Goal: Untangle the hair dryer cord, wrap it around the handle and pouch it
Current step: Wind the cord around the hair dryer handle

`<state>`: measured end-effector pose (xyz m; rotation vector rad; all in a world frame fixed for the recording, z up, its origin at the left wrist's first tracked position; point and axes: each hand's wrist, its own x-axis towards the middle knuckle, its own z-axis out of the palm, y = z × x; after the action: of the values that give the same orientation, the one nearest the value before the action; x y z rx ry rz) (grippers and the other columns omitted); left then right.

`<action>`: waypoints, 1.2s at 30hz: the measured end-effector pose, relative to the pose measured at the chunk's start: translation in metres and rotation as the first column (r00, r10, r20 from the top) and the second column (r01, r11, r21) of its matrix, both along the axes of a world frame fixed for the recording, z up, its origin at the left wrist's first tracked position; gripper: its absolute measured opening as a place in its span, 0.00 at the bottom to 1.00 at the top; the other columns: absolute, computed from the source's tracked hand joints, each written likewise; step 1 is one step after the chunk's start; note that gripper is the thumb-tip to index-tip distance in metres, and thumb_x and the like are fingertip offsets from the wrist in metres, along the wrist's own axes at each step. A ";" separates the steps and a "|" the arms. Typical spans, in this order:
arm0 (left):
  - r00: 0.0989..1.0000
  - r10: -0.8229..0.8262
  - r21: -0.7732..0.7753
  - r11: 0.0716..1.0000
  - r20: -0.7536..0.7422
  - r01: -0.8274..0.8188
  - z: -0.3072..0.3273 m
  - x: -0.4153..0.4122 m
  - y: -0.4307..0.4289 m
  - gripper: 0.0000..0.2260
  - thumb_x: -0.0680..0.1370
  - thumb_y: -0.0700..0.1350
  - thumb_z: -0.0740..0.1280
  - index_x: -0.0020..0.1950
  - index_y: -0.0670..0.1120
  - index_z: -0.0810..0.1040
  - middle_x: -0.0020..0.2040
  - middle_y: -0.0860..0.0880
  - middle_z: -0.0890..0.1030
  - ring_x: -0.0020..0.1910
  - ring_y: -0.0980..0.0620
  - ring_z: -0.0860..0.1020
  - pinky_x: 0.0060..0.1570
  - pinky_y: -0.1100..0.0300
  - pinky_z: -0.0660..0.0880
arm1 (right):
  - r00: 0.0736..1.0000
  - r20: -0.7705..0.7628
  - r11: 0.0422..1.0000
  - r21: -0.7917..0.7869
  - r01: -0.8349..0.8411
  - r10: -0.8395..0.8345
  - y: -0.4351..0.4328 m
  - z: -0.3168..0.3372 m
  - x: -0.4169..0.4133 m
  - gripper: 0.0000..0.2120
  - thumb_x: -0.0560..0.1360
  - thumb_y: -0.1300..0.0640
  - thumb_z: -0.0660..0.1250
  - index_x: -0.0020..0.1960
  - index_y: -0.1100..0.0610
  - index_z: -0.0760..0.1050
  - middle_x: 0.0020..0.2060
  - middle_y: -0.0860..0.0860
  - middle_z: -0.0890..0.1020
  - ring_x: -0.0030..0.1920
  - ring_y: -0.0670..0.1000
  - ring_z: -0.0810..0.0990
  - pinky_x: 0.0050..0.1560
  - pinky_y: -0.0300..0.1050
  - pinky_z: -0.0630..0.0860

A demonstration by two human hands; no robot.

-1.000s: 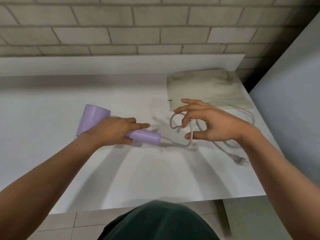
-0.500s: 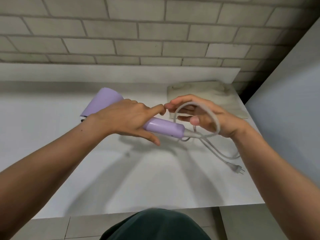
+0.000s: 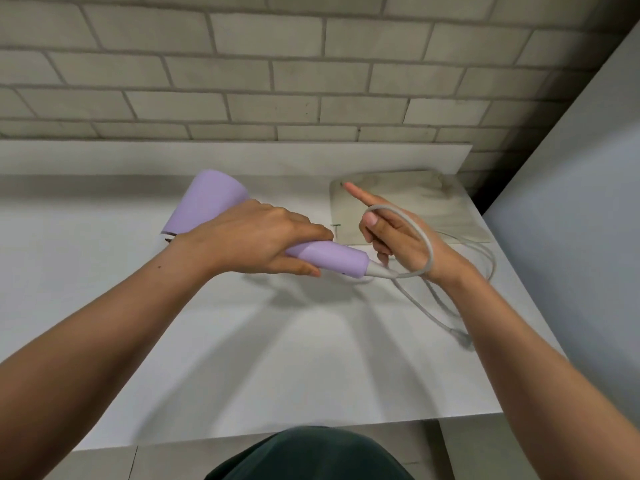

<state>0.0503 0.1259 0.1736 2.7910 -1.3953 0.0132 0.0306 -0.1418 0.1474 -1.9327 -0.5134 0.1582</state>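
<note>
My left hand (image 3: 256,240) grips the handle of a lilac hair dryer (image 3: 211,199) and holds it a little above the white table (image 3: 277,358), barrel pointing up and left. Its grey cord (image 3: 420,233) leaves the handle's end, loops over the back of my right hand (image 3: 398,237) and is pinched between thumb and fingers; the index finger points out. The rest of the cord trails down to the table at right, ending at the plug (image 3: 462,337) beside my right forearm. A beige cloth pouch (image 3: 415,199) lies flat behind my right hand.
A brick wall (image 3: 277,71) with a low white ledge (image 3: 242,154) runs along the back of the table. A grey panel (image 3: 571,202) rises at the right side. The table's front edge lies close to my body.
The dryer went from lying on the table to being held up in my left hand. My right hand picked up the cord and now has a loop over its back, index finger extended.
</note>
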 end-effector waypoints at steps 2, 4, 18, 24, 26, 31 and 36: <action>0.999 0.015 -0.003 1.000 0.034 -0.015 0.001 0.003 0.002 0.22 0.79 0.69 0.57 0.70 0.63 0.68 0.51 0.58 0.78 0.49 0.51 0.79 0.41 0.53 0.72 | 0.983 0.173 0.992 -0.099 0.074 -0.056 0.003 -0.006 -0.002 0.14 0.87 0.57 0.59 0.50 0.47 0.81 0.68 0.64 0.78 0.32 0.39 0.73 0.43 0.36 0.72; 0.997 0.034 -0.014 0.999 0.063 -0.033 0.002 0.006 0.003 0.22 0.80 0.67 0.58 0.72 0.62 0.68 0.51 0.58 0.78 0.51 0.50 0.78 0.41 0.55 0.68 | 0.976 0.204 0.975 -0.191 0.117 -0.077 0.005 -0.023 -0.002 0.10 0.85 0.66 0.59 0.58 0.66 0.79 0.61 0.57 0.83 0.40 0.31 0.77 0.49 0.30 0.70; 0.967 0.240 -0.050 0.970 0.088 -0.236 -0.015 0.015 0.013 0.26 0.80 0.67 0.56 0.77 0.64 0.63 0.59 0.56 0.79 0.55 0.47 0.79 0.44 0.53 0.75 | 0.949 0.316 0.527 -0.808 0.261 0.015 0.045 -0.037 -0.042 0.16 0.88 0.48 0.48 0.69 0.54 0.64 0.58 0.52 0.79 0.47 0.65 0.79 0.42 0.53 0.72; 0.948 0.306 -0.046 0.952 0.091 -0.303 -0.016 0.017 0.018 0.22 0.80 0.66 0.59 0.73 0.65 0.66 0.53 0.56 0.79 0.53 0.47 0.80 0.44 0.51 0.78 | 0.849 0.515 0.514 -0.763 0.391 0.119 0.049 -0.010 -0.048 0.14 0.86 0.47 0.56 0.60 0.53 0.76 0.51 0.49 0.83 0.40 0.63 0.82 0.34 0.47 0.65; 0.943 0.320 -0.018 0.947 0.092 -0.320 -0.017 0.016 0.017 0.20 0.79 0.66 0.59 0.71 0.66 0.66 0.51 0.56 0.79 0.52 0.47 0.80 0.43 0.52 0.78 | 0.835 0.530 0.558 -0.742 0.372 0.149 0.047 -0.001 -0.047 0.13 0.85 0.47 0.59 0.59 0.52 0.78 0.51 0.48 0.84 0.41 0.63 0.82 0.34 0.47 0.67; 0.940 0.296 0.025 0.952 0.167 -0.304 -0.014 0.011 0.007 0.19 0.75 0.64 0.60 0.65 0.64 0.71 0.45 0.55 0.80 0.45 0.47 0.80 0.33 0.58 0.71 | 0.884 0.458 0.736 -0.630 0.248 0.094 0.037 0.022 -0.019 0.08 0.81 0.45 0.66 0.52 0.48 0.80 0.46 0.46 0.83 0.46 0.56 0.80 0.42 0.51 0.74; 0.916 0.252 0.045 0.959 0.313 -0.279 -0.010 0.006 -0.004 0.22 0.72 0.72 0.58 0.56 0.59 0.75 0.38 0.52 0.77 0.37 0.48 0.79 0.26 0.61 0.65 | 0.975 0.221 0.906 -0.406 0.118 -0.028 0.028 0.036 0.012 0.04 0.73 0.50 0.78 0.45 0.48 0.84 0.31 0.50 0.77 0.32 0.46 0.69 0.35 0.40 0.68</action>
<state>0.0567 0.1223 0.1638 3.1373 -1.0657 0.4141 0.0421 -0.1138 0.1833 -2.4038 -0.5789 0.0123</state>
